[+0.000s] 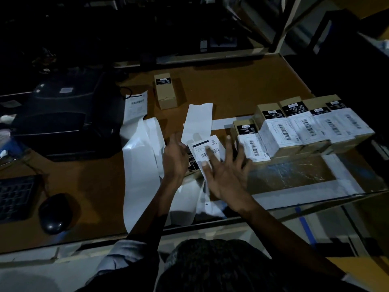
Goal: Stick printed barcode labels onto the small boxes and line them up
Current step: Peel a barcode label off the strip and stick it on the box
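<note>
A small box [194, 160] lies in front of me with a white barcode label [207, 149] on its top. My right hand [225, 171] has its fingers spread and straight, and they press on the label. My left hand [175, 157] holds the box's left side, fingers curled against it. To the right stands a row of several labelled brown boxes [303, 129], side by side. One unlabelled brown box [165, 90] stands alone farther back.
Empty white backing strips [145, 152] trail from the black label printer [65, 114] at the left. A printed label [135, 106] hangs at the printer's right. A mouse [55, 212] and keyboard [15, 197] lie near left. The brown table's [242, 85] front edge is close.
</note>
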`<action>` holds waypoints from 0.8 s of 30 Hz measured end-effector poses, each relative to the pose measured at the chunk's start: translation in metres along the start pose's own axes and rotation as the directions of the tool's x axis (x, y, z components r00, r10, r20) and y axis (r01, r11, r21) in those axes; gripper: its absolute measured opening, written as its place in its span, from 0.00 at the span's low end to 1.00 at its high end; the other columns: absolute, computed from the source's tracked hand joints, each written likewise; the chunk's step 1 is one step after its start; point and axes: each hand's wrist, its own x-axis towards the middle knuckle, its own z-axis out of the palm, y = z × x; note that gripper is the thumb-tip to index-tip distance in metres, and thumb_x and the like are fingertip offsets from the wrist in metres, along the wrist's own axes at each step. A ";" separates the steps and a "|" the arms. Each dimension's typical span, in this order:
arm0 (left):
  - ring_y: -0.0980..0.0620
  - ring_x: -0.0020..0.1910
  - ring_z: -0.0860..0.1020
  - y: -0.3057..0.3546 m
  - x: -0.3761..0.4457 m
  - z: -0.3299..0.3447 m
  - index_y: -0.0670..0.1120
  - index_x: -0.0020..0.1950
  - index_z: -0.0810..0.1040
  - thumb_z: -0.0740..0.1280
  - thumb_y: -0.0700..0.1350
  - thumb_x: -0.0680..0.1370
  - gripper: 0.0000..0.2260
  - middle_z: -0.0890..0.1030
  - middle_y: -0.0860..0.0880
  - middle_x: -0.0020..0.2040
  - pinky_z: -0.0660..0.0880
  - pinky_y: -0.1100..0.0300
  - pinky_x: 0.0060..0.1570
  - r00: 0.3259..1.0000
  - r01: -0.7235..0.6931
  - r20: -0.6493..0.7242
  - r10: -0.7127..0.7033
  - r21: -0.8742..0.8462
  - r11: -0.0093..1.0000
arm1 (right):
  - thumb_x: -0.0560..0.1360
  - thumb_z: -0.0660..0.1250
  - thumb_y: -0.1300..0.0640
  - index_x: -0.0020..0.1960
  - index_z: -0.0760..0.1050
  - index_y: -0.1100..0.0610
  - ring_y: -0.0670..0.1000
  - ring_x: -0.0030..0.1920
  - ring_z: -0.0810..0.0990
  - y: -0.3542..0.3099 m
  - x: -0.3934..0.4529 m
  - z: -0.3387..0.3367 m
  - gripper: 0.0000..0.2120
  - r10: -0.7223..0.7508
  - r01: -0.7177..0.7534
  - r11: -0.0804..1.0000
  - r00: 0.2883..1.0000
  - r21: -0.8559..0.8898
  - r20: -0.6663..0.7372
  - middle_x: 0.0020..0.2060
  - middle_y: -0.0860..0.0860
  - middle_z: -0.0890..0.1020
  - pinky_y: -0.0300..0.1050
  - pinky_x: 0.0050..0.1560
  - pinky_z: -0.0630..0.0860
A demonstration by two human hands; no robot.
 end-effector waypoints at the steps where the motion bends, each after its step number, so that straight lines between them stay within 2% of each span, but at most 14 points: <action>1: 0.50 0.48 0.78 0.001 0.001 0.000 0.41 0.68 0.70 0.66 0.34 0.79 0.17 0.80 0.44 0.52 0.76 0.60 0.51 1.000 0.016 0.002 -0.016 0.008 1.000 | 0.80 0.40 0.30 0.80 0.44 0.34 0.63 0.78 0.32 -0.009 -0.004 0.001 0.29 -0.047 0.047 0.999 0.999 -0.005 -0.001 0.79 0.50 0.30 0.71 0.72 0.37; 2: 0.50 0.48 0.78 0.002 0.002 -0.001 0.42 0.68 0.71 0.67 0.35 0.79 0.17 0.80 0.44 0.53 0.76 0.60 0.52 0.999 0.032 0.000 -0.032 0.022 0.999 | 0.80 0.40 0.30 0.80 0.45 0.34 0.63 0.79 0.33 -0.015 -0.008 0.002 0.29 -0.086 0.086 0.996 0.996 -0.017 -0.006 0.79 0.50 0.31 0.71 0.73 0.38; 4: 0.46 0.51 0.80 0.002 0.005 0.000 0.43 0.69 0.70 0.68 0.36 0.79 0.19 0.80 0.44 0.55 0.79 0.55 0.56 0.998 0.060 0.003 -0.060 0.048 0.997 | 0.79 0.38 0.30 0.79 0.46 0.33 0.63 0.79 0.33 -0.013 -0.006 -0.001 0.29 -0.105 0.105 0.993 0.994 -0.044 0.004 0.79 0.51 0.31 0.71 0.73 0.40; 7: 0.44 0.53 0.81 0.003 0.007 0.001 0.45 0.70 0.69 0.69 0.37 0.78 0.21 0.80 0.44 0.55 0.80 0.47 0.57 0.996 0.087 0.024 -0.089 0.074 0.993 | 0.76 0.31 0.30 0.78 0.42 0.31 0.64 0.78 0.30 0.015 0.006 -0.010 0.31 0.021 -0.021 0.999 1.000 -0.043 0.012 0.79 0.53 0.30 0.72 0.74 0.37; 9: 0.44 0.52 0.81 0.004 0.008 0.002 0.45 0.69 0.69 0.70 0.38 0.78 0.20 0.80 0.45 0.55 0.80 0.47 0.57 0.993 0.111 0.022 -0.113 0.101 0.989 | 0.76 0.31 0.30 0.79 0.41 0.32 0.64 0.78 0.30 0.028 0.013 -0.015 0.31 0.113 -0.113 0.993 0.994 -0.026 0.010 0.79 0.55 0.31 0.71 0.75 0.38; 11: 0.44 0.51 0.81 0.005 0.009 0.003 0.45 0.67 0.70 0.70 0.38 0.78 0.18 0.80 0.45 0.54 0.80 0.46 0.56 0.992 0.123 0.018 -0.125 0.109 0.986 | 0.77 0.34 0.31 0.79 0.41 0.34 0.64 0.77 0.29 0.021 0.013 -0.012 0.31 0.132 -0.132 0.991 0.991 -0.028 0.026 0.79 0.55 0.29 0.71 0.74 0.37; 16: 0.45 0.50 0.81 0.005 0.010 0.003 0.43 0.65 0.72 0.67 0.38 0.80 0.15 0.81 0.43 0.54 0.80 0.50 0.55 0.995 0.096 0.014 -0.098 0.103 0.990 | 0.79 0.40 0.30 0.79 0.45 0.33 0.63 0.79 0.32 -0.020 -0.004 0.004 0.29 -0.066 0.066 0.998 0.998 -0.020 -0.001 0.80 0.53 0.32 0.69 0.73 0.37; 19: 0.44 0.51 0.81 0.004 0.009 0.003 0.43 0.68 0.70 0.67 0.37 0.79 0.18 0.81 0.43 0.54 0.80 0.49 0.56 0.994 0.099 0.028 -0.101 0.080 0.992 | 0.78 0.35 0.30 0.78 0.44 0.30 0.63 0.78 0.32 0.004 0.005 -0.004 0.28 0.004 -0.003 0.999 1.000 -0.045 0.003 0.80 0.53 0.32 0.69 0.73 0.36; 22: 0.44 0.51 0.81 0.006 0.009 0.002 0.45 0.68 0.70 0.68 0.37 0.79 0.18 0.80 0.44 0.54 0.80 0.50 0.57 0.992 0.117 0.035 -0.120 0.076 0.990 | 0.80 0.36 0.32 0.79 0.43 0.33 0.63 0.78 0.31 0.024 0.013 -0.011 0.28 0.101 -0.101 0.995 0.995 -0.004 -0.013 0.80 0.55 0.33 0.69 0.74 0.36; 24: 0.46 0.51 0.81 0.005 0.009 0.001 0.44 0.67 0.70 0.69 0.36 0.79 0.18 0.80 0.44 0.53 0.79 0.51 0.55 0.993 0.106 0.050 -0.108 0.052 0.993 | 0.80 0.37 0.32 0.80 0.42 0.34 0.64 0.78 0.30 0.012 0.010 -0.007 0.29 0.090 -0.090 0.996 0.996 -0.016 -0.002 0.79 0.56 0.31 0.70 0.73 0.36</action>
